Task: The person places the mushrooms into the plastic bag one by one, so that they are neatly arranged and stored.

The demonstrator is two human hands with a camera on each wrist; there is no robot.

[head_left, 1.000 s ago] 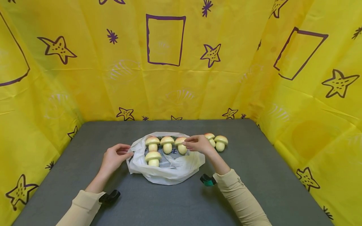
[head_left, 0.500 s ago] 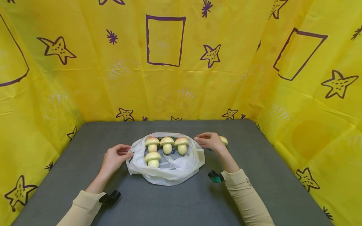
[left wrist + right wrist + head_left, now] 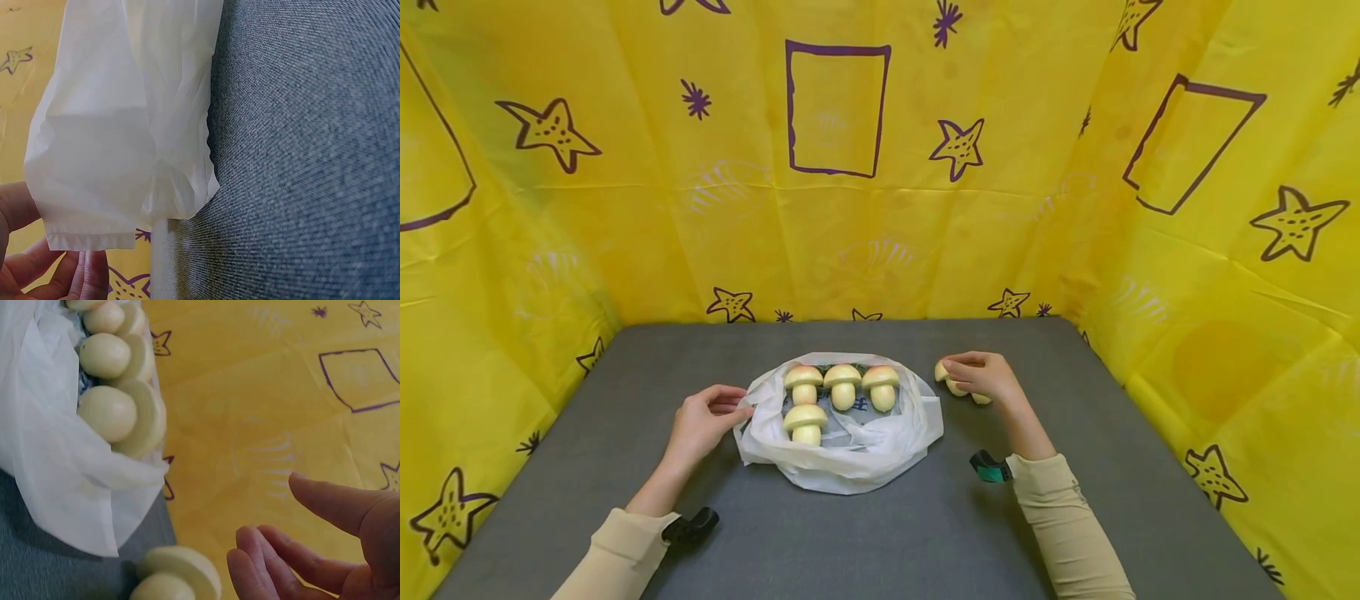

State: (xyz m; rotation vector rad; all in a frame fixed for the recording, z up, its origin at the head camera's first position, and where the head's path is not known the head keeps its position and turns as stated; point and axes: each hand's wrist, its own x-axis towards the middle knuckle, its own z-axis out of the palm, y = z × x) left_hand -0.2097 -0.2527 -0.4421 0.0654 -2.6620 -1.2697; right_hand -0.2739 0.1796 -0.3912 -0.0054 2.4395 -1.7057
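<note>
A white plastic bag [image 3: 842, 471] lies on the grey table with its mouth spread open. Three pale yellow mushrooms [image 3: 843, 387] stand in a row at its back, and another mushroom [image 3: 806, 423] is in front of the leftmost. My left hand [image 3: 702, 418] holds the bag's left edge; in the left wrist view the plastic hides its fingertips. To the right of the bag, my right hand [image 3: 987, 377] hovers over loose mushrooms [image 3: 956, 388] and partly hides them. Its thumb [image 3: 337, 503] and fingers stand apart with nothing between them; a loose mushroom [image 3: 181, 575] shows below.
The grey table [image 3: 865, 550] runs back to a yellow curtain [image 3: 730, 242] with purple stars and frames, which encloses the back and both sides. Dark straps [image 3: 691, 527] sit at both wrists, below the beige sleeves.
My right hand has moved right, from over the bag's right-hand mushroom to the loose mushrooms, letting go of the mushroom inside the bag. My left hand has stayed at the bag's edge.
</note>
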